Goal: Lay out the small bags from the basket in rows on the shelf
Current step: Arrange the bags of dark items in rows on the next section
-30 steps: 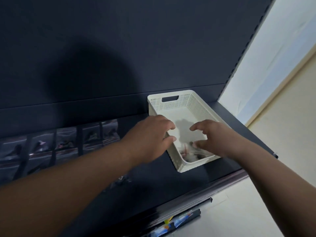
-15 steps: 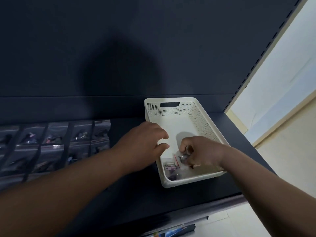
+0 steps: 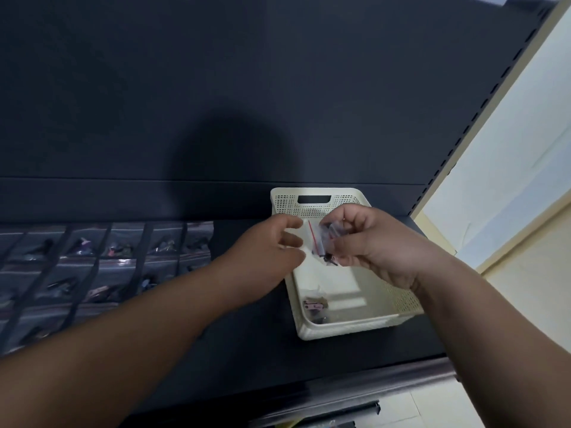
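Half a second ago: right hand (image 3: 377,251) down on the floor of the basket (image 3: 340,330), pinching at a small bag (image 3: 324,242). Now: raised above the far half of the basket, with that small bag lifted clear of the floor. Right fingers (image 3: 347,242) curled round the bag's right side, red seal strip (image 3: 312,234) turned toward the left hand (image 3: 265,251). Left hand just beside it, fingers (image 3: 290,239) loosely spread and holding nothing, seemingly ready to take or straighten the bag.

For the task, as a judgement: pick done, placing on the shelf (image 3: 216,350) not yet done, probably at the free end of the rows to the left of the basket.

Counted:
- One basket, standing on the shelf at the right.
- One bag in hand.
- One leftover bag (image 3: 314,305) plainly at the near end of the basket.
- One darker scrap (image 3: 319,320) beside it, perhaps a second bag, too dim to tell.
- Laid-out bags (image 3: 120,250) in about three rows, at least five in the back row. Remainder blurred and cut off at the left edge.
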